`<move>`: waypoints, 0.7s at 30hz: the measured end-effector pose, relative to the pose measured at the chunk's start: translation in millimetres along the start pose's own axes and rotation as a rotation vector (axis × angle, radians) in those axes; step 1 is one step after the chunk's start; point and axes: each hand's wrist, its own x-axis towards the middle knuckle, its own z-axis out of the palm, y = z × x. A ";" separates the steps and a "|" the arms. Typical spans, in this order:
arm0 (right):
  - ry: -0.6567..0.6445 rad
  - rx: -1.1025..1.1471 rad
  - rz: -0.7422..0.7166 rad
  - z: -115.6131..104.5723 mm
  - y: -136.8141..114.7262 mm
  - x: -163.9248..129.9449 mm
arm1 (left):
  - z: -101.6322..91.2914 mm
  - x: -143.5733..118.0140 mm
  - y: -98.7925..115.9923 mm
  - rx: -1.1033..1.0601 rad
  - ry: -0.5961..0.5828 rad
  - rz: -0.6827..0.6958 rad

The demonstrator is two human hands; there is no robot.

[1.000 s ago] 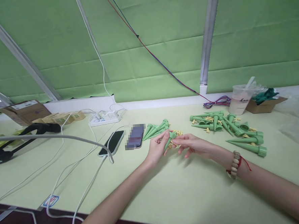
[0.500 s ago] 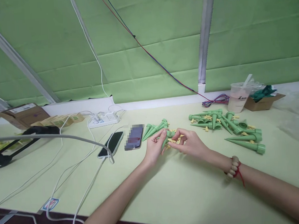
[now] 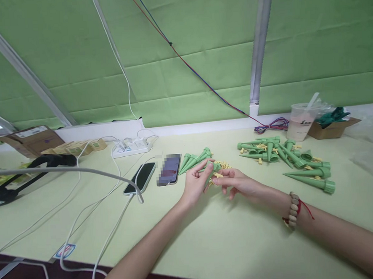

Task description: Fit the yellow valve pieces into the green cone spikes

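The left hand (image 3: pixel 196 184) is curled around a green cone spike (image 3: pixel 211 174), thumb and fingers closed on its body so that only the wide end and a short stretch of the shaft show between them. The right hand (image 3: pixel 239 183) meets it from the right, thumb and forefinger pinched together on a small yellow piece (image 3: pixel 218 175) held right at the spike's wide end; whether the piece is already seated in the spike cannot be told. The other right fingers hang loosely bent, touching nothing. Both hands hover just above the pale green table (image 3: pixel 230 238). Directly behind the grip lies a small bundle of green cones (image 3: pixel 194 160) with a scatter of yellow pieces (image 3: pixel 222 165) just beside it. To the left of the grip sit two phones (image 3: pixel 153 175), one plugged into a white cable (image 3: pixel 110 228). Well to the right of the grip is a larger heap of green cones (image 3: pixel 285 156) mixed with yellow bits, and beyond that a plastic cup (image 3: pixel 301 122) and a cardboard box (image 3: pixel 331 128).
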 end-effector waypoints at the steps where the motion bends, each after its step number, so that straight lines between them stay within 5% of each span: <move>1: 0.002 0.001 -0.010 0.3 1.3 0.5 | 0.3 -0.5 0.1 0.006 -0.005 -0.003; 10: 0.221 -0.447 -0.342 -10.6 16.1 12.4 | 4.0 -2.6 -4.6 0.017 -0.028 -0.065; 15: -0.146 -0.072 -0.063 -12.4 9.9 7.5 | 0.2 -0.5 -2.3 -0.022 -0.003 -0.016; 21: -0.243 0.327 0.008 -14.3 9.2 5.0 | -4.1 1.1 3.4 -0.056 -0.035 -0.016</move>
